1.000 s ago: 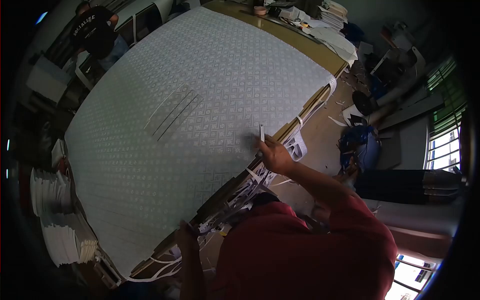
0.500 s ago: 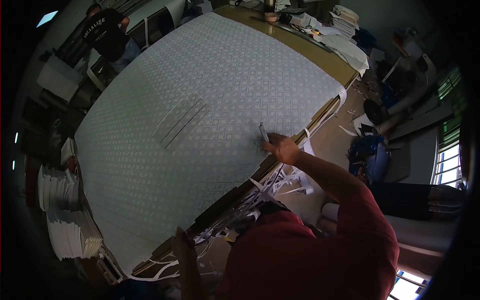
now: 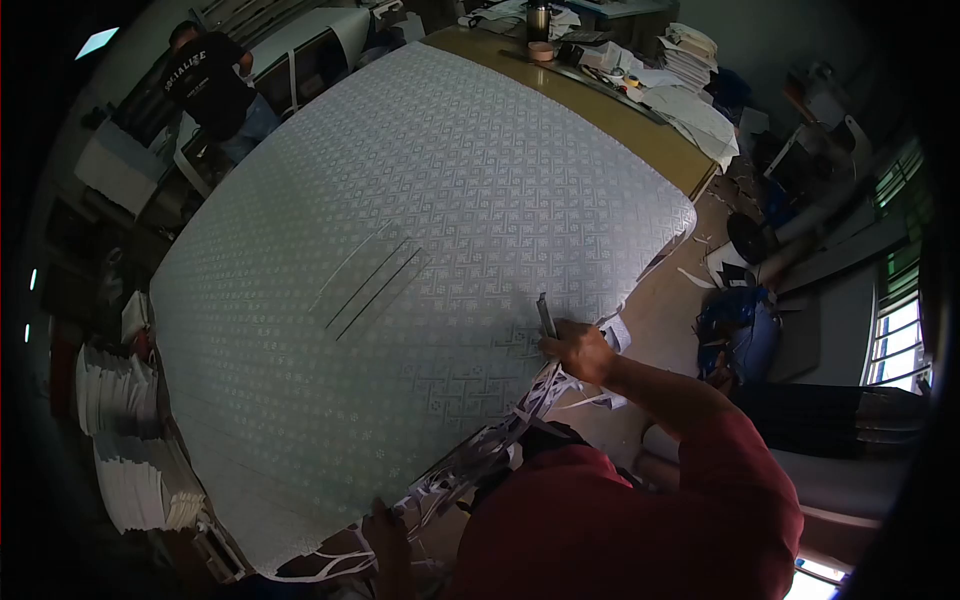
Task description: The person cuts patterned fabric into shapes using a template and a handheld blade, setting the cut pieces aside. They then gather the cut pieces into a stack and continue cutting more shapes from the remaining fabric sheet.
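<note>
A large pale fabric sheet (image 3: 470, 230) with a woven geometric pattern covers the table, its near edge at my body. My right hand (image 3: 583, 352) is closed around a slim grey metal tool (image 3: 546, 315) that looks like a utility knife, pointing up and away from me over the sheet. My left hand (image 3: 386, 530) is at the sheet's near edge, in shadow, its fingers bent over the fabric there. Loose white strips (image 3: 490, 445) hang in a tangle along the near edge between my hands. Dark parallel lines (image 3: 372, 290) show on the sheet's middle.
A bare olive table surface (image 3: 590, 105) lies beyond the sheet, with papers (image 3: 685, 105), a tape roll (image 3: 541, 50) and a flask (image 3: 539, 18). A co-worker in a dark shirt (image 3: 210, 85) stands at the far left. Stacked white material (image 3: 115, 390) borders the left side.
The sheet has shifted toward me, covering the brown layered edge that showed before. My right hand with the tool, and my left hand, have moved nearer my body.
</note>
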Motion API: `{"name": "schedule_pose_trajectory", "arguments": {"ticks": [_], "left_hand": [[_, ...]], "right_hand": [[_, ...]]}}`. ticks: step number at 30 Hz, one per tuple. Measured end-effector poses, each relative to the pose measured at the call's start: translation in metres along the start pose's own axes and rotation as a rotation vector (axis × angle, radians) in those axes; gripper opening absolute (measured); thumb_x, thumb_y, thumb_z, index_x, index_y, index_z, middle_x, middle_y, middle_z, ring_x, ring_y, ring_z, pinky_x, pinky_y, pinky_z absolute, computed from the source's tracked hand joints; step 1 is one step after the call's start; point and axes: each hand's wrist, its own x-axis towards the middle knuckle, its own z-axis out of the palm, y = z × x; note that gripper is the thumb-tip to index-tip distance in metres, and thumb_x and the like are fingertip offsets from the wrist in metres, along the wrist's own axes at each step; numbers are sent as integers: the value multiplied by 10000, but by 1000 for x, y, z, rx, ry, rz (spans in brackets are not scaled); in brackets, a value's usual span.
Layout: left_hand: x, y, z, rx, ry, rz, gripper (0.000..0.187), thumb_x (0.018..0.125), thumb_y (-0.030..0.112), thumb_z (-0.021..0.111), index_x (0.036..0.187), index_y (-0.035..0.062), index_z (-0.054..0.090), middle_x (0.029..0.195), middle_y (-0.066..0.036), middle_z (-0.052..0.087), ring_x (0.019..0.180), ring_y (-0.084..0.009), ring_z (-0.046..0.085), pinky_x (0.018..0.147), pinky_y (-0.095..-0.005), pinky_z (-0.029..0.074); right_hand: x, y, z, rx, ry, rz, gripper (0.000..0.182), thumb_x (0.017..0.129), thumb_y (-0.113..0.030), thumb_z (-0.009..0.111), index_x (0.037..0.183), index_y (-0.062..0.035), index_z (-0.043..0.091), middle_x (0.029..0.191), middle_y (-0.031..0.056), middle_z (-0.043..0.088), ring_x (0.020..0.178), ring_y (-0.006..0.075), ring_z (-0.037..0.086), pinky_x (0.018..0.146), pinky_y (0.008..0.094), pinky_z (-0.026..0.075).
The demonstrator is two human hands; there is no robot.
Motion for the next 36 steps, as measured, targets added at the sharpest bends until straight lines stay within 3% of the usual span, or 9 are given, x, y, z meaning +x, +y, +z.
{"name": "schedule_pose_trajectory", "arguments": {"ticks": [2,6,9,17,24,26,30,32,36], "left_hand": [[3,-25,-2,341,54,337,302,1002,328,631,890,63,541,589,-27,502,508,-193,516,462,-367,426],[22,-80,-12,640,-280,238,350,1001,377,617,932,40,550,628,-75,570,564,-230,586,492,-396,460],[42,-57,-9,304,-156,-64,365,1004,385,615,930,34,543,641,-86,581,574,-231,596,496,-396,464],[6,-21,17,-651,182,-781,406,1012,405,611,922,18,526,675,-115,610,601,-234,622,507,-396,477],[7,-3,11,-617,122,-579,433,1038,411,577,940,-8,526,686,-102,590,572,-219,594,521,-362,505],[13,-38,13,-135,-14,-164,418,1043,388,573,978,-23,538,690,-126,612,579,-222,615,514,-354,509],[19,-21,8,10,-201,-160,442,964,413,680,1034,-3,549,705,-189,657,605,-316,674,521,-429,531],[19,-28,10,789,-64,154,455,865,411,754,1055,34,584,736,-248,679,645,-435,692,544,-524,539],[20,-40,19,826,52,149,453,794,389,788,1052,63,608,726,-267,672,662,-496,672,565,-588,531]], "right_hand": [[2,-3,1,20,50,-6,186,811,-103,655,992,-72,687,851,152,620,802,344,682,653,428,572],[3,-6,-5,57,-28,36,247,798,-61,667,1044,-54,691,1006,175,718,828,348,694,683,446,574],[9,-9,-8,84,-78,99,240,802,-64,667,1040,-38,680,1042,182,725,838,353,697,701,445,582],[-2,-19,3,18,26,126,224,827,-90,639,1037,-12,636,1236,244,702,1125,415,693,1097,542,503],[-8,-20,11,13,67,142,269,838,-48,591,1105,-29,624,1334,229,663,1209,454,640,1119,532,479],[-14,-18,19,-4,63,178,255,878,-88,601,1128,-40,601,1363,232,638,1274,451,603,1136,528,465],[-20,-12,27,-6,71,153,250,903,-85,588,1140,-7,589,1373,315,598,1330,477,555,1165,528,435],[-20,-9,32,-10,65,145,271,897,-82,590,1157,-3,585,1380,343,579,1347,479,540,1179,523,423],[-20,-11,29,-10,94,125,286,902,-78,583,1178,-4,582,1388,340,575,1352,485,533,1190,522,410]]}}
